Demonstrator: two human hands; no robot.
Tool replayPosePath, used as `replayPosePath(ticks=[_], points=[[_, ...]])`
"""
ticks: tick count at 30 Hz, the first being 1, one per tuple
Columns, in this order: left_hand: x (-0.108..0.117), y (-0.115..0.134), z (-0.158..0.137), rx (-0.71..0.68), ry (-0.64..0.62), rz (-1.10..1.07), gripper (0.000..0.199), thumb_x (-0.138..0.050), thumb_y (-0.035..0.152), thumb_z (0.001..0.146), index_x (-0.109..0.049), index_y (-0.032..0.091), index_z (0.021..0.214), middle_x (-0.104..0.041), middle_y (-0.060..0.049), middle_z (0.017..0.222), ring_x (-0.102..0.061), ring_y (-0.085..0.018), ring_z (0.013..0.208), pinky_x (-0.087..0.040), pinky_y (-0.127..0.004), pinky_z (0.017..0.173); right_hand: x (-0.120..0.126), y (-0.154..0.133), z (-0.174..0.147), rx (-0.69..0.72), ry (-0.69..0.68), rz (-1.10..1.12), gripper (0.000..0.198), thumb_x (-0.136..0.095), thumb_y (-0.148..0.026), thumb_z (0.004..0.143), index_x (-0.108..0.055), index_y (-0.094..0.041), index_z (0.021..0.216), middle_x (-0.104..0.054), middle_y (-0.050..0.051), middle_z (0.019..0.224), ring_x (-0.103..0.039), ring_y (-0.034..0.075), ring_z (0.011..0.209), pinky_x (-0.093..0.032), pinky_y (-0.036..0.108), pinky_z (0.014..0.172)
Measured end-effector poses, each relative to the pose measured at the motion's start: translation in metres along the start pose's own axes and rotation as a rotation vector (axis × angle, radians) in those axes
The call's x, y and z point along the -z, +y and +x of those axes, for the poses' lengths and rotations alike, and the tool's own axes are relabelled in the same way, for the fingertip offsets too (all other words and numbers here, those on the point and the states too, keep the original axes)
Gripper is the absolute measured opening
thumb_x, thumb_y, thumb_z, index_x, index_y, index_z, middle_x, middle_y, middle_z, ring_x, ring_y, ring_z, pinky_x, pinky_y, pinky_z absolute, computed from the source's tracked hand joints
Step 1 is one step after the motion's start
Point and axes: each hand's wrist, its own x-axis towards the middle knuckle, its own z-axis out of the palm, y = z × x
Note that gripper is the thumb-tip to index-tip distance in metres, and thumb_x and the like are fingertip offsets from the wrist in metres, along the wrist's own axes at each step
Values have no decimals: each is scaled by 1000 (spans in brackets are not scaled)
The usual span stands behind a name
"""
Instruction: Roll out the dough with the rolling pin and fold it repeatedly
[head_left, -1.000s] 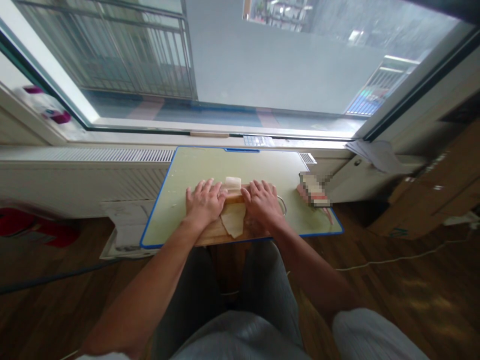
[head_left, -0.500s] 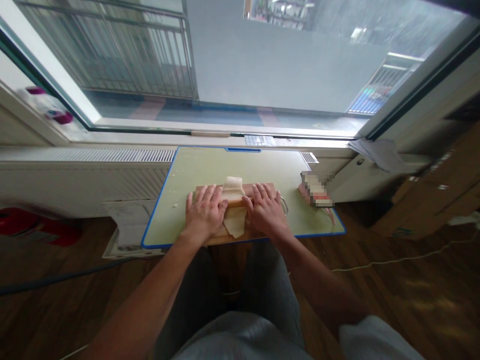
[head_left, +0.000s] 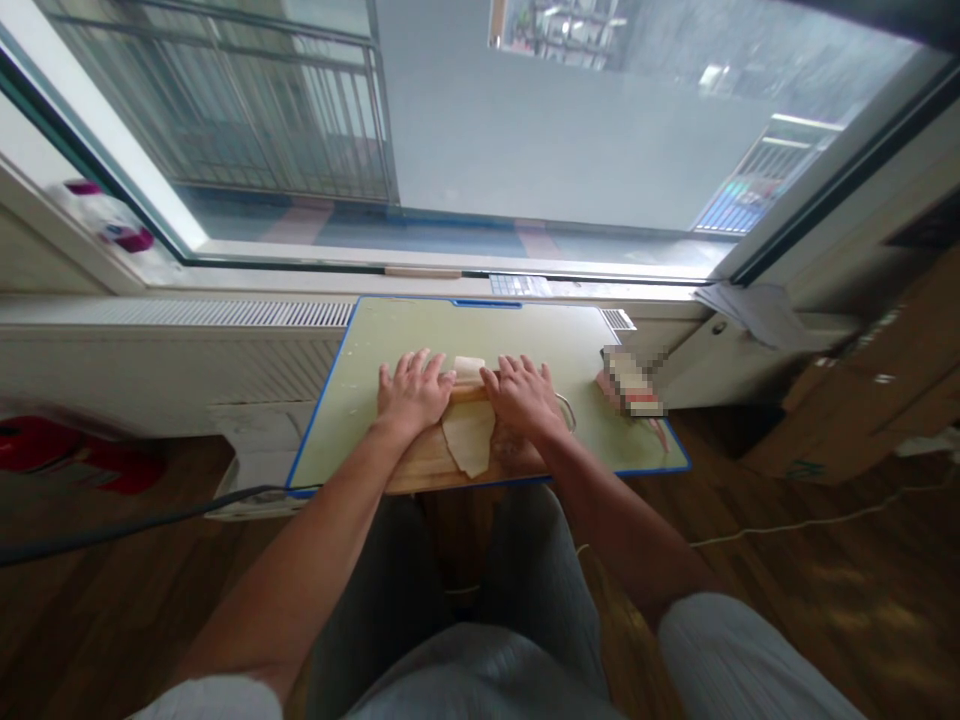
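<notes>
My left hand (head_left: 414,392) and my right hand (head_left: 519,395) lie palm down on the two ends of a wooden rolling pin (head_left: 470,393). Their fingers are stretched forward and spread, and only the middle of the pin shows between the thumbs. Beneath it runs a pale strip of dough (head_left: 469,440), its far end poking out beyond the pin and its near end widening toward me. The dough rests on a wooden board (head_left: 420,462) with a metal ring handle (head_left: 568,410) at its right side. My hands hide much of this board.
A green cutting mat with a blue rim (head_left: 555,325) lies under the board. At its right edge is a partly blurred-out item (head_left: 634,385). A radiator (head_left: 285,312), a window, papers (head_left: 757,310) and cardboard boxes (head_left: 862,400) surround it. A red object (head_left: 67,455) stands left.
Both hands and the rolling pin have moved forward, away from me. More of the near dough now shows, and less of its far end. The view has shifted slightly.
</notes>
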Motion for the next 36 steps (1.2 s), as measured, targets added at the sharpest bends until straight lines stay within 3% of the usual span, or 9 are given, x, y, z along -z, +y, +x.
replayPosePath(ticks=[4, 9, 16, 19, 22, 26, 31, 36], points=[[-1, 2, -22, -42, 41, -10, 63, -30, 54, 110, -59, 27, 159, -50, -11, 171, -45, -34, 157, -28, -66, 130, 0, 1, -27, 22, 31, 21, 66, -26, -56, 117, -56, -15, 158, -54, 16, 167, -41, 32, 158, -24, 55, 131], [-2, 0, -56, -117, 82, -44, 62, -32, 53, 111, -57, 25, 159, -57, -11, 166, -47, -32, 156, -27, -64, 132, -13, 6, -67, 21, 98, 70, 67, -33, -53, 115, -45, -11, 167, -43, 17, 174, -32, 32, 164, -19, 58, 133], [2, -7, -108, -183, 106, -97, 58, -35, 52, 111, -59, 26, 157, -58, -11, 164, -52, -33, 154, -26, -68, 133, -34, 7, -138, 88, 237, 57, 66, -38, -50, 114, -46, -11, 166, -43, 17, 173, -32, 33, 165, -16, 58, 134], [4, -7, -121, -186, 117, -106, 58, -35, 51, 112, -57, 26, 159, -57, -11, 165, -50, -33, 156, -27, -69, 132, -33, 6, -152, 100, 250, 52, 65, -40, -50, 114, -46, -11, 166, -42, 17, 174, -31, 33, 165, -14, 59, 134], [6, -6, -117, -170, 93, -103, 57, -34, 52, 112, -59, 27, 157, -56, -9, 166, -48, -33, 157, -25, -71, 132, -24, 6, -143, 72, 219, 91, 61, -40, -51, 114, -52, -14, 161, -48, 16, 171, -35, 32, 163, -15, 59, 135], [10, -4, -89, -121, 38, -91, 55, -33, 50, 112, -64, 28, 151, -56, -7, 166, -47, -32, 158, -25, -71, 132, -7, 7, -103, 4, 87, 128, 54, -37, -54, 115, -72, -21, 139, -56, 11, 165, -37, 33, 162, -16, 65, 134], [13, -2, -46, -10, 91, -54, 55, -36, 49, 111, -62, 27, 153, -55, -12, 167, -47, -32, 156, -25, -67, 133, -1, 9, -55, -14, 45, 83, 66, -32, -64, 114, -55, -23, 160, -44, 11, 174, -27, 36, 166, -15, 70, 133], [7, -4, -9, 50, 55, -73, 53, -40, 50, 108, -65, 27, 148, -56, -13, 166, -48, -34, 154, -26, -68, 131, -4, 12, -21, -58, -26, 110, 65, -32, -68, 112, -59, -29, 156, -50, 8, 170, -33, 38, 161, -19, 70, 131]])
